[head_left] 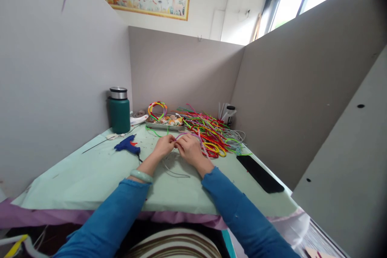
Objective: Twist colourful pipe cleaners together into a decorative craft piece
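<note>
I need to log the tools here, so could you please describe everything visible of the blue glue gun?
The blue glue gun lies on its side on the pale green table cover, left of the left hand, which with the right hand pinches a pipe cleaner. Its body looks like plastic, with a red trigger. A dark cord leaves the end nearest that hand. No hand touches it; a green flask stands behind it.

I find the blue plastic glue gun point(128, 145) left of centre on the tabletop point(75, 181), the green steel flask point(119, 111) behind it, and the multicoloured pipe-cleaner pile point(211, 134) centre-right.
</note>
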`<state>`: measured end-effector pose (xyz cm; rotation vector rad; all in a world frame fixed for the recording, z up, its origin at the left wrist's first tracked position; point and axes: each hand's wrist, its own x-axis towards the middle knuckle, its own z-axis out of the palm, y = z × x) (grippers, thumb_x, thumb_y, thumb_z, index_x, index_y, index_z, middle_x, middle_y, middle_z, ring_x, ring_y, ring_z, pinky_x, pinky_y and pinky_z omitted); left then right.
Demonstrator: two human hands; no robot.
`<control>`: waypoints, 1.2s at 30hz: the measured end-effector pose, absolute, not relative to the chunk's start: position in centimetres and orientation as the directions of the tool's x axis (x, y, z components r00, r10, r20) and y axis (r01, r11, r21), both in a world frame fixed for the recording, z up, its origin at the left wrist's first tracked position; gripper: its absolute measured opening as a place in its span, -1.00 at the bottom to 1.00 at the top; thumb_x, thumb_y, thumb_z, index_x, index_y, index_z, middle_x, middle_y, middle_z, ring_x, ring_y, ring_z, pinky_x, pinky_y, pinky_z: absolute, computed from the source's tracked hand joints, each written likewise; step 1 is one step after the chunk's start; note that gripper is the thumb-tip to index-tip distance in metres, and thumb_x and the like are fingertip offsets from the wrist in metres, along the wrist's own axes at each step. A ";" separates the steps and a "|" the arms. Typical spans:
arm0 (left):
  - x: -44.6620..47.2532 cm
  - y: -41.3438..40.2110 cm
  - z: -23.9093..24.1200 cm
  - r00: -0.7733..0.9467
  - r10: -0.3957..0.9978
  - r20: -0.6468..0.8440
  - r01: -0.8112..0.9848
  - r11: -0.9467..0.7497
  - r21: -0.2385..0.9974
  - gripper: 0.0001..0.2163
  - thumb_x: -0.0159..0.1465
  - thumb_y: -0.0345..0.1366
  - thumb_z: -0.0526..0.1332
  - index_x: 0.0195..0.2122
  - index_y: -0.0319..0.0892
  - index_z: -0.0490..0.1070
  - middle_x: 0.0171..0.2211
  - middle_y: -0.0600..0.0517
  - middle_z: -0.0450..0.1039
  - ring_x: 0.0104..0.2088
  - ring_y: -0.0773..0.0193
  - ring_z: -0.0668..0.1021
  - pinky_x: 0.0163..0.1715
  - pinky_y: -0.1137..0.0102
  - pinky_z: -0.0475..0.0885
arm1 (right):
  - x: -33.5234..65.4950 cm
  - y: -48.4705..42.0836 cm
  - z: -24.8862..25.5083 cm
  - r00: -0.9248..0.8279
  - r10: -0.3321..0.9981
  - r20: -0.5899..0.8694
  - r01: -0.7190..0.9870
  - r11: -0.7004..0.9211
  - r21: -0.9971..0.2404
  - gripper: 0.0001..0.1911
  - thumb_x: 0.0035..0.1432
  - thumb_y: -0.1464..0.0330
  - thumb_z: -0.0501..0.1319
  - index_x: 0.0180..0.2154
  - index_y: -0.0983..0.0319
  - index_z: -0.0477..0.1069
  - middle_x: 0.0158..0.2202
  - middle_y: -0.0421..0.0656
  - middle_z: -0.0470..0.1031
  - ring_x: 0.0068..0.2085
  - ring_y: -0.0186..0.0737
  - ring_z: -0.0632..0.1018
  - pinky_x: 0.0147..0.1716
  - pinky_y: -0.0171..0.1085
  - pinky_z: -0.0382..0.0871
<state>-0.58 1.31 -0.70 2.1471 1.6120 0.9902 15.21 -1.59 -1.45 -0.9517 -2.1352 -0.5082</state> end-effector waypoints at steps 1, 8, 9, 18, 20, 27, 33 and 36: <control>-0.5 1.2 -0.6 0.153 0.921 0.358 0.707 -0.355 0.611 -0.83 0.15 -0.35 0.13 -0.30 -0.21 0.48 -0.36 -0.03 0.58 -0.34 0.25 0.55 -0.33 0.45 0.35 | 15.2 -1.4 -1.7 -0.432 0.487 0.759 0.766 0.643 0.023 -0.80 0.25 0.33 0.09 -0.30 0.22 0.48 -0.30 -0.05 0.49 -0.21 -0.13 0.39 -0.19 -0.18 0.20; -0.3 0.6 -0.7 0.196 0.914 0.356 0.576 -0.401 0.712 -0.76 0.14 -0.37 0.13 -0.16 -0.21 0.43 -0.44 0.03 0.58 -0.34 0.26 0.58 -0.29 0.44 0.40 | 15.6 -0.7 -2.4 -0.328 0.634 0.700 0.678 0.674 -0.293 -0.85 0.20 0.38 0.14 -0.28 0.19 0.50 -0.29 -0.13 0.53 -0.24 -0.22 0.48 -0.23 -0.28 0.29; -0.3 0.7 -0.7 0.198 0.912 0.360 0.570 -0.406 0.714 -0.74 0.15 -0.36 0.14 -0.13 -0.20 0.42 -0.44 0.03 0.58 -0.34 0.26 0.58 -0.28 0.44 0.40 | 15.6 -0.6 -2.5 -0.327 0.650 0.686 0.656 0.679 -0.330 -0.85 0.19 0.39 0.14 -0.27 0.19 0.50 -0.29 -0.14 0.53 -0.25 -0.24 0.49 -0.24 -0.29 0.29; -0.1 0.1 -0.2 0.227 0.902 0.367 0.583 -0.427 0.691 -0.64 0.18 -0.32 0.09 -0.01 -0.25 0.41 -0.45 0.03 0.58 -0.40 0.28 0.56 -0.32 0.45 0.37 | 15.6 0.0 -3.0 -0.267 0.742 0.615 0.471 0.657 -0.588 -0.83 0.15 0.41 0.12 -0.32 0.20 0.50 -0.36 -0.20 0.56 -0.33 -0.28 0.51 -0.27 -0.32 0.32; 0.0 -0.1 -0.1 0.225 0.909 0.351 0.585 -0.414 0.697 -0.65 0.19 -0.30 0.08 -0.03 -0.26 0.43 -0.44 0.01 0.59 -0.41 0.29 0.55 -0.34 0.45 0.37 | 15.6 0.0 -2.9 -0.250 0.753 0.609 0.461 0.646 -0.609 -0.82 0.14 0.40 0.11 -0.35 0.21 0.50 -0.38 -0.20 0.55 -0.35 -0.29 0.51 -0.29 -0.33 0.32; 0.0 0.3 -0.4 0.232 0.899 0.371 0.574 -0.434 0.694 -0.59 0.18 -0.30 0.09 0.05 -0.27 0.40 -0.49 0.02 0.57 -0.43 0.28 0.54 -0.32 0.45 0.37 | 15.6 0.6 -3.2 -0.213 0.792 0.572 0.448 0.600 -0.663 -0.84 0.10 0.37 0.12 -0.39 0.23 0.47 -0.42 -0.20 0.53 -0.37 -0.29 0.51 -0.33 -0.33 0.34; -0.1 0.7 -0.6 0.266 0.877 0.400 0.584 -0.477 0.657 -0.64 0.21 -0.30 0.08 -0.01 -0.20 0.47 -0.42 0.02 0.58 -0.42 0.30 0.53 -0.33 0.46 0.35 | 15.5 0.5 -3.2 -0.223 0.816 0.533 0.374 0.576 -0.727 -0.84 0.09 0.37 0.12 -0.32 0.23 0.46 -0.37 -0.17 0.56 -0.34 -0.26 0.53 -0.31 -0.30 0.37; -0.1 0.6 -0.5 0.273 0.875 0.401 0.636 -0.476 0.607 -0.72 0.22 -0.29 0.05 -0.19 -0.20 0.54 -0.40 0.01 0.58 -0.38 0.28 0.53 -0.33 0.46 0.33 | 15.4 0.3 -3.1 -0.240 0.814 0.530 0.328 0.581 -0.745 -0.83 0.09 0.35 0.14 -0.29 0.23 0.47 -0.35 -0.16 0.56 -0.31 -0.24 0.53 -0.28 -0.29 0.37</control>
